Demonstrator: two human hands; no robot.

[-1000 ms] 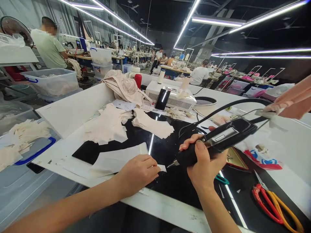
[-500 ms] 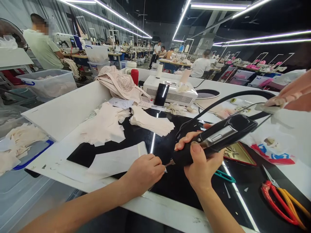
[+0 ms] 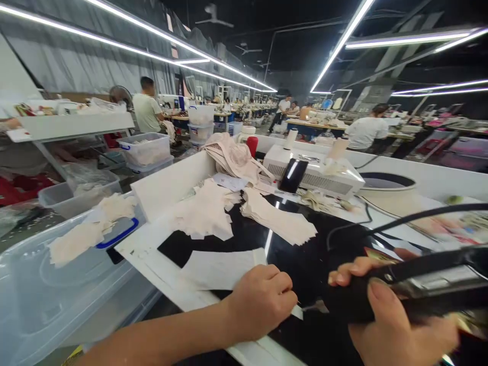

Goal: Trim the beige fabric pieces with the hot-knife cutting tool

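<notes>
Black tool (image 3: 430, 287), lower right: wrapped by right fingers (image 3: 354, 268). White piece (image 3: 219, 269), lower centre: pinched near its tip by left fingers (image 3: 280, 292), apparently mid-work. Cream stacks (image 3: 280, 216), centre: finished or pending, unclear.

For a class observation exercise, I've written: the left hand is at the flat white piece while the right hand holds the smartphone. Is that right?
Not quite. The head view shows the right hand holding a black handheld tool, not the smartphone, which stands by the white vented machine. The left hand is indeed at the flat white piece.
</notes>
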